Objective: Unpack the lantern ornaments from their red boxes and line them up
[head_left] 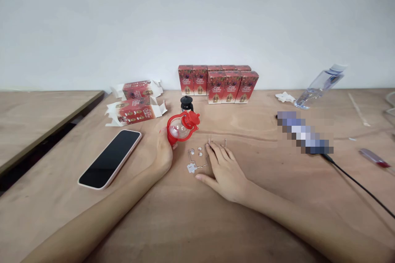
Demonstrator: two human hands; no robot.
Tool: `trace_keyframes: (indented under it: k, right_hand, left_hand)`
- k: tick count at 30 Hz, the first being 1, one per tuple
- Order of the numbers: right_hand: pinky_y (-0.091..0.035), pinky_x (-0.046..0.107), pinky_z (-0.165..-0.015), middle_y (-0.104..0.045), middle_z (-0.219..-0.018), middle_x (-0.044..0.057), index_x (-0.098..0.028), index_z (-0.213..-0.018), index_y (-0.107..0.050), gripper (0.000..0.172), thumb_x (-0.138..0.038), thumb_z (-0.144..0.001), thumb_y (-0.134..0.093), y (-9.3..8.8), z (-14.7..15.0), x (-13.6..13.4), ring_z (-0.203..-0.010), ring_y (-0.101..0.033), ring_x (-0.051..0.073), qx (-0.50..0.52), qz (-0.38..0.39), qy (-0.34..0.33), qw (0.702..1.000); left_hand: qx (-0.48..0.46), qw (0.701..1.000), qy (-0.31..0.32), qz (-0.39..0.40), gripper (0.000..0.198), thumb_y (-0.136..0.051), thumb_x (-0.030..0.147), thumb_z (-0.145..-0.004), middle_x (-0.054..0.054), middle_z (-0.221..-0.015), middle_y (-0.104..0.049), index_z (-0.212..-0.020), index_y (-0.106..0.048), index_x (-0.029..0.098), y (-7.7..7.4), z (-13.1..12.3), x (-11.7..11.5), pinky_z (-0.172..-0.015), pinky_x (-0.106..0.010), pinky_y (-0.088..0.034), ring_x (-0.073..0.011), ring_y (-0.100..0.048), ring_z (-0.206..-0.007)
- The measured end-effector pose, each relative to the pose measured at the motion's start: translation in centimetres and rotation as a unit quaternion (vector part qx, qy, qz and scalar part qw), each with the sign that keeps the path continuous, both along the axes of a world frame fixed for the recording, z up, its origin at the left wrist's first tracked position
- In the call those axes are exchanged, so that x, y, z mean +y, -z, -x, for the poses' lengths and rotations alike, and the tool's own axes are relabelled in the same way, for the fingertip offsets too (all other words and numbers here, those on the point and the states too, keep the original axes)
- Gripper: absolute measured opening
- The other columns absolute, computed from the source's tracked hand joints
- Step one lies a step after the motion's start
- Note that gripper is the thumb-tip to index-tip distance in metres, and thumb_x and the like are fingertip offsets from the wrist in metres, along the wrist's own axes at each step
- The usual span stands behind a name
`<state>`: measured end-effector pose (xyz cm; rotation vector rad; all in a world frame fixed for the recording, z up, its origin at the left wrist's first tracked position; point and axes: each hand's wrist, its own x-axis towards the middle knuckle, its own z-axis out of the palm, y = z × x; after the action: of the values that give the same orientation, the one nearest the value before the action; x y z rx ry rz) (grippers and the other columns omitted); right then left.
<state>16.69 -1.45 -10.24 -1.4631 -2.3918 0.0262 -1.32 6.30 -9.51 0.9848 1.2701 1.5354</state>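
Observation:
My left hand (164, 152) is wrapped round the base of a small red toy lantern (182, 126) with a clear globe, tilted to the right just above the wooden table (197, 222). My right hand (222, 169) lies flat on the table, fingers stretched out. Its fingertips reach small silver discs (196, 151) and a thin bent wire with a little metal plate (191, 167). Two short metal pins (225, 142) stand just beyond the fingers. A black lantern cap (186, 102) stands behind the lantern.
A phone (110, 158) with a pink case lies at the left, screen dark. Two opened red boxes (135, 104) lie behind it. Several upright red boxes (218, 83) stand by the wall. A clear plastic bottle (319, 86), a black cable (358, 183) and a red pen-like item (374, 158) are at the right.

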Motion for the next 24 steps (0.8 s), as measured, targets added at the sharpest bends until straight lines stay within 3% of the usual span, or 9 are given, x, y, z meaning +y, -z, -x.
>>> trace_keyframes:
  k: [6, 13, 18, 24]
  right_hand:
    - [-0.022, 0.047, -0.113, -0.031, -0.148, 0.024, 0.002, -0.139, -0.035, 0.073, -0.054, -0.092, -0.032, 0.4, 2.7, 2.6, -0.139, -0.027, 0.031, 0.007, 0.034, 0.035, 0.999]
    - [-0.017, 0.050, -0.113, -0.031, -0.146, 0.028, 0.007, -0.138, -0.034, 0.073, -0.051, -0.092, -0.034, 0.2, 5.5, 4.8, -0.139, -0.026, 0.035, 0.034, 0.030, 0.076, 0.996]
    - [-0.020, 0.048, -0.113, -0.038, -0.143, 0.026, 0.004, -0.135, -0.039, 0.066, -0.047, -0.093, -0.034, -0.1, 5.1, 4.7, -0.137, -0.031, 0.033, 0.046, 0.029, 0.087, 0.995]
    - [-0.033, 0.047, -0.104, -0.046, -0.139, 0.020, -0.006, -0.130, -0.049, 0.053, -0.042, -0.093, -0.039, 0.0, 2.5, 2.9, -0.130, -0.041, 0.032, 0.007, -0.020, 0.096, 0.995]
  left_hand:
    - [-0.029, 0.999, -0.017, -0.017, 0.041, -0.042, 0.052, -0.087, 0.004, -0.050, -0.038, -0.064, -0.044, 0.019, -0.1, -0.1, 0.3, -0.034, -0.021, -0.020, -0.0077, -0.027, -0.040]
    - [-0.062, 0.998, -0.007, -0.019, 0.043, -0.038, 0.048, -0.093, 0.007, -0.049, -0.036, -0.064, -0.045, 0.017, -0.2, -0.1, 0.3, -0.036, -0.019, -0.022, -0.0050, -0.027, -0.038]
    - [-0.085, 0.995, -0.028, -0.036, 0.040, -0.040, 0.048, -0.091, 0.006, -0.051, -0.037, -0.064, -0.042, 0.019, -0.6, 0.1, 0.7, -0.037, -0.020, -0.024, -0.0070, -0.030, -0.041]
    - [-0.108, 0.993, -0.038, -0.026, 0.039, -0.036, 0.040, -0.093, 0.005, -0.049, -0.034, -0.060, -0.040, 0.020, -1.1, 0.4, 0.9, -0.037, -0.020, -0.023, -0.0084, -0.029, -0.042]
